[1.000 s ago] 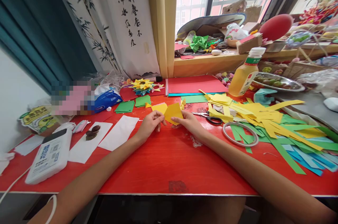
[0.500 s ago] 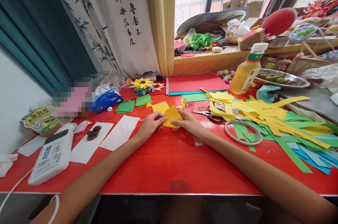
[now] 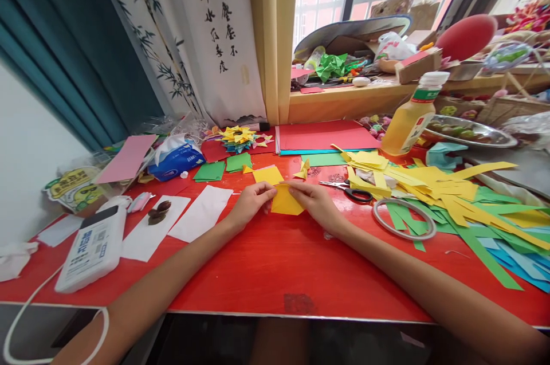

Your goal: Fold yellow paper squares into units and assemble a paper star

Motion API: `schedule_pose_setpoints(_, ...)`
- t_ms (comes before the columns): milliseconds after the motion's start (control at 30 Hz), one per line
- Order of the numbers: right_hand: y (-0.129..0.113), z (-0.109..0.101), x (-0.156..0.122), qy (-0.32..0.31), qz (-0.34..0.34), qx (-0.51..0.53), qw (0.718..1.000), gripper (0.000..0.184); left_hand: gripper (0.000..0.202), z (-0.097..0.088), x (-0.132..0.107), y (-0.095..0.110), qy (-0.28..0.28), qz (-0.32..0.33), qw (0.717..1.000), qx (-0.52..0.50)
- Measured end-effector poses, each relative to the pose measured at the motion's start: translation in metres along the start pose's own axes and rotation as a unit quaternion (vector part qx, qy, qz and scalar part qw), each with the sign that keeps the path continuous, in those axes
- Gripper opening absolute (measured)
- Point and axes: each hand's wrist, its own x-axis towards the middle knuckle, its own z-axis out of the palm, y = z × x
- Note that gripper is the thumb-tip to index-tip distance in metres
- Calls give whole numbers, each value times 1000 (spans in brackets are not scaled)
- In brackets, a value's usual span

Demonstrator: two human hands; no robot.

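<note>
A folded yellow paper (image 3: pixel 284 202) lies flat on the red table (image 3: pixel 275 262) between my hands. My left hand (image 3: pixel 250 204) pinches its left top corner with fingers closed. My right hand (image 3: pixel 315 203) presses on its right edge, fingers curled over the fold. Another yellow square (image 3: pixel 268 175) lies just behind it, and a small folded yellow piece (image 3: pixel 303 170) stands near it.
Black-handled scissors (image 3: pixel 350 190) and a tape ring (image 3: pixel 404 218) lie to the right, beside a heap of yellow, green and blue paper strips (image 3: pixel 468 204). A juice bottle (image 3: pixel 410 118), red card sheets (image 3: pixel 326 136), green squares (image 3: pixel 223 167), white slips (image 3: pixel 201 213) and a white device (image 3: pixel 92 247) surround the area.
The yellow paper was held tilted up off the table; now it lies flat under both hands. The view has shifted slightly.
</note>
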Motion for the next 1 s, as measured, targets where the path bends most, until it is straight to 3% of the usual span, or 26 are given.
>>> schedule_pose_setpoints(500,-9,-2,-3,61,-112,-111,986,27,25,-1,-1,2,-13,-18,998,-54)
schedule_pose_setpoints(700,-9,-1,-2,45,-158,-144,976,29,24,-1,-2,3,-6,-17,999,-50)
schedule_pose_setpoints(1000,-5,1,-1,32,-161,-154,974,29,27,-1,-2,0,0,-20,999,-50)
